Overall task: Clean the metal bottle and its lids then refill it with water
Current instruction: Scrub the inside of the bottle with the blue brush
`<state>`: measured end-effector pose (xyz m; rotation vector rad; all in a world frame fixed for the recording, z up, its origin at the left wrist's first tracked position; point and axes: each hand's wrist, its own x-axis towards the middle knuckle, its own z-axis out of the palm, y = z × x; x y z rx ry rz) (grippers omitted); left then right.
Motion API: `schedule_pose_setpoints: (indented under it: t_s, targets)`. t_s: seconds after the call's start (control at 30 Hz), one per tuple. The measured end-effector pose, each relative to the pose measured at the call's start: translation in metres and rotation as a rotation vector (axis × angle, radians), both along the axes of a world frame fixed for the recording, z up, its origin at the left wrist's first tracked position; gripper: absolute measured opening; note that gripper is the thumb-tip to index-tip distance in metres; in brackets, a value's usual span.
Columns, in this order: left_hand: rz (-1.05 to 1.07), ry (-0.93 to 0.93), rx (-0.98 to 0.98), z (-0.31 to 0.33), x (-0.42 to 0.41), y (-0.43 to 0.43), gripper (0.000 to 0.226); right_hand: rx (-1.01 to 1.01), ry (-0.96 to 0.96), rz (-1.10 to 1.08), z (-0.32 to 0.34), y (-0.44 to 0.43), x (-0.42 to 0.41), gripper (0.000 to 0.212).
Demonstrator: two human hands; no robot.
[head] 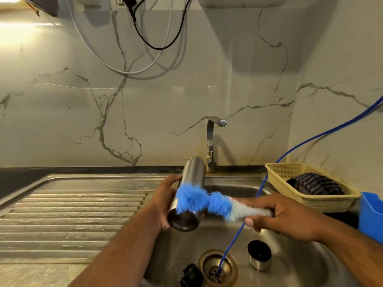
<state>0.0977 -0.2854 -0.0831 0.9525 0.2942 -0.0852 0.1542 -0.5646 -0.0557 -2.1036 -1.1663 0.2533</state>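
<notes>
Marble-veined tiles back the steel sink (290, 270). Over its basin my left hand (163, 201) grips the metal bottle (193, 172), tilted with its open mouth toward me: smooth brushed steel, dark inside. My right hand (286, 218) curls its fingers round the brush (196, 199), whose blue bristles lie across the bottle's outside. I'd turn the bottle while stroking lengthwise, gripping firmly since it looks slippery. Near the drain lie a steel cap (260, 257) and a black lid (191, 274).

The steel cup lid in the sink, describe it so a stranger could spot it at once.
Look into the stainless sink basin under the tap. On its floor, just right of the brass drain, stands a short steel cup lid. Unlike the black plastic lid left of the drain, it is shiny metal with a dark top.
</notes>
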Motion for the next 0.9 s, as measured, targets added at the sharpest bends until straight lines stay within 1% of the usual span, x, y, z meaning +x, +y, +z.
schedule_pose_setpoints:
  t_s: [0.03,0.07,0.13,0.17,0.23,0.3,0.33,0.37,0.43,0.47,0.5,0.6,0.63,0.67,0.77,0.8,0.83,0.9]
  targets:
    - [-0.019,-0.017,0.032,-0.002,-0.001,0.0,0.067,0.01,-0.005,-0.02,-0.001,0.002,0.0,0.032]
    - [-0.056,-0.032,0.053,-0.002,-0.001,-0.001,0.069,0.044,-0.047,-0.089,-0.003,0.004,0.004,0.029]
    - [-0.123,-0.041,0.111,-0.002,-0.002,-0.005,0.068,0.148,-0.156,-0.287,-0.009,0.006,0.012,0.032]
    - [-0.143,-0.049,0.147,-0.001,-0.002,-0.007,0.067,0.181,-0.166,-0.327,-0.011,0.005,0.013,0.034]
    - [-0.168,-0.06,0.197,0.0,-0.003,-0.009,0.067,0.152,-0.144,-0.272,-0.008,0.001,0.012,0.032]
    - [-0.163,-0.077,0.237,-0.001,-0.003,-0.008,0.072,0.067,-0.113,-0.14,-0.004,-0.002,0.008,0.033]
    - [-0.166,-0.088,0.258,-0.002,-0.003,-0.007,0.072,0.063,-0.137,-0.132,-0.005,-0.002,0.009,0.034]
    - [-0.173,-0.096,0.28,-0.002,-0.002,-0.006,0.07,0.095,-0.174,-0.2,-0.006,-0.001,0.012,0.035]
    - [-0.213,-0.121,0.313,0.001,-0.004,-0.009,0.064,0.196,-0.235,-0.406,-0.009,-0.001,0.021,0.038]
    - [-0.232,-0.131,0.316,0.003,-0.005,-0.011,0.062,0.214,-0.232,-0.444,-0.01,-0.002,0.024,0.037]
    - [-0.246,-0.137,0.317,0.003,-0.005,-0.012,0.062,0.202,-0.219,-0.423,-0.007,-0.004,0.021,0.034]
    - [-0.225,-0.131,0.337,0.002,-0.006,-0.013,0.065,0.005,-0.147,-0.123,0.001,-0.009,0.01,0.03]
    - [-0.221,-0.126,0.329,0.0,-0.006,-0.011,0.068,-0.038,-0.137,-0.07,0.004,-0.008,0.007,0.03]
    - [-0.234,-0.121,0.317,-0.001,-0.006,-0.01,0.07,-0.028,-0.151,-0.079,0.003,-0.008,0.009,0.031]
    - [-0.292,-0.122,0.244,0.0,-0.006,-0.009,0.068,0.184,-0.24,-0.335,-0.003,-0.005,0.019,0.033]
    - [-0.301,-0.122,0.236,0.0,-0.006,-0.008,0.07,0.21,-0.24,-0.361,-0.006,-0.007,0.024,0.035]
    - [-0.302,-0.118,0.239,0.001,-0.006,-0.008,0.072,0.217,-0.215,-0.354,-0.004,-0.007,0.022,0.034]
    - [-0.273,-0.11,0.247,0.0,-0.004,-0.008,0.071,0.076,-0.128,-0.194,0.003,-0.011,0.015,0.029]
